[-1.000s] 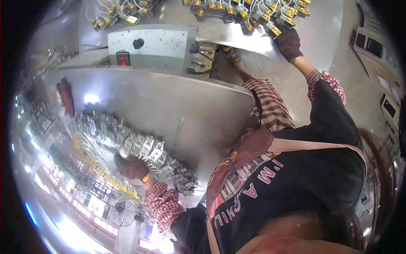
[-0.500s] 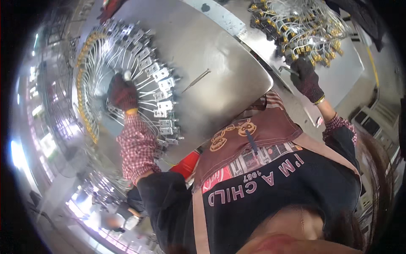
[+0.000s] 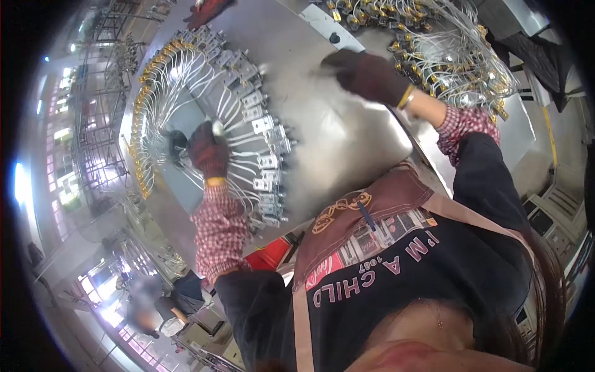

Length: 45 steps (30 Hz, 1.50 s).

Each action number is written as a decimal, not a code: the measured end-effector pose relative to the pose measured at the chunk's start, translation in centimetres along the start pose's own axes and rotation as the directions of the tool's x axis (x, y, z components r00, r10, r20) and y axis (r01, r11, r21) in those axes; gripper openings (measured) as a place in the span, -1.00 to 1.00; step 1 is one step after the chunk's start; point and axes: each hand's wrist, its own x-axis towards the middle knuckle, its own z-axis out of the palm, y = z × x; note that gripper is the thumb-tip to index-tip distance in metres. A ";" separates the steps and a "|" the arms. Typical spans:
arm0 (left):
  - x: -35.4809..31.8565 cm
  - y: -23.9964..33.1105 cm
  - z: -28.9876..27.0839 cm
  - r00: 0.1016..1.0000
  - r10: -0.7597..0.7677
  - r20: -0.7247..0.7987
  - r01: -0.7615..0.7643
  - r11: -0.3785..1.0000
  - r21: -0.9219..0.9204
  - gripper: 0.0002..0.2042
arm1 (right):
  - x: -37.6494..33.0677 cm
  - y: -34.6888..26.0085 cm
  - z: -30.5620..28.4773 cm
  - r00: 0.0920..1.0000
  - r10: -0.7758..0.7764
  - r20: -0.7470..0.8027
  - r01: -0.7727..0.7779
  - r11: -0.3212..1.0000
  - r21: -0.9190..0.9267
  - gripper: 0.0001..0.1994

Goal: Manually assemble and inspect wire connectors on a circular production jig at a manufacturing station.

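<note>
Two gloved hands in the head view: my left hand (image 3: 207, 149) sits on the fanned row of white wires (image 3: 242, 139) with grey connector blocks (image 3: 268, 162), fingers curled, though I can't tell if the grip has actually closed on a wire. The row's long axis curves from the worktop's (image 3: 347, 133) upper left down toward my apron, and the blocks lie just right of that hand, so it is the nearer one. Right hand (image 3: 365, 74) hovers loosely curled, holding nothing visible, near the second wire bundle (image 3: 458, 62).
</note>
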 end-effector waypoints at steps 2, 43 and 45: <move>0.9 0.1 -1.1 0.999 0.053 -0.013 -0.054 0.993 -0.109 -0.74 | 0.7 6.0 0.7 0.912 -0.077 -0.403 -0.004 0.980 -0.198 -0.56; 5.2 14.4 -6.8 0.759 -0.437 0.483 0.532 -0.011 -0.847 -0.33 | 10.4 -2.7 -6.6 0.859 -0.440 0.261 0.439 0.896 0.067 -0.76; 5.4 14.5 -6.6 0.774 -0.420 0.474 0.494 -0.069 -0.867 -0.33 | 10.2 -2.3 -6.6 0.890 -0.370 0.266 0.307 0.918 0.250 -0.75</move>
